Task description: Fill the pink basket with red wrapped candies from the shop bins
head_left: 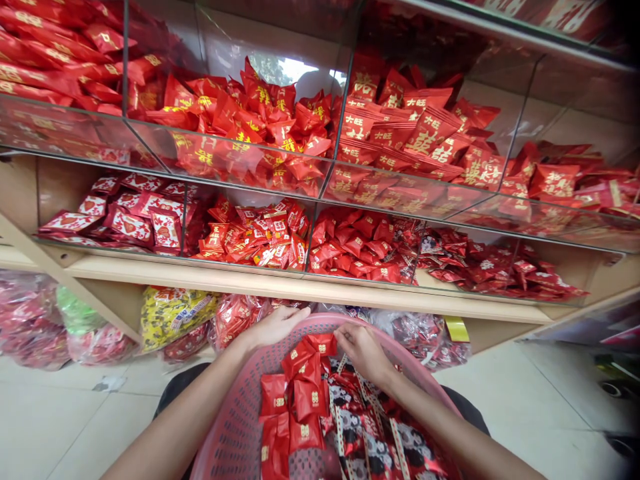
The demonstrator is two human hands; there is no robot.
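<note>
A pink plastic basket (235, 393) stands before me between my knees. On its left side lie small plain red candy packets (306, 433) with gold print, and on its right are red packets with black-and-white pictures (370, 443). My left hand (280, 325) rests at the basket's far left rim, its fingers stretched out and holding nothing. Inside the far rim, my right hand (363, 348) has its fingers bent into a pinch at the edge of a red candy packet (323, 344), which lies on top of others.
Ahead is a wooden shelf (300, 287) with clear-walled bins. The upper bins hold red candy packets (280, 133); smaller packets (367, 243) fill the lower row. Under the shelf sit a yellow bag (175, 317) and several clear bags of candy (417, 333) on the tiled floor (75, 413).
</note>
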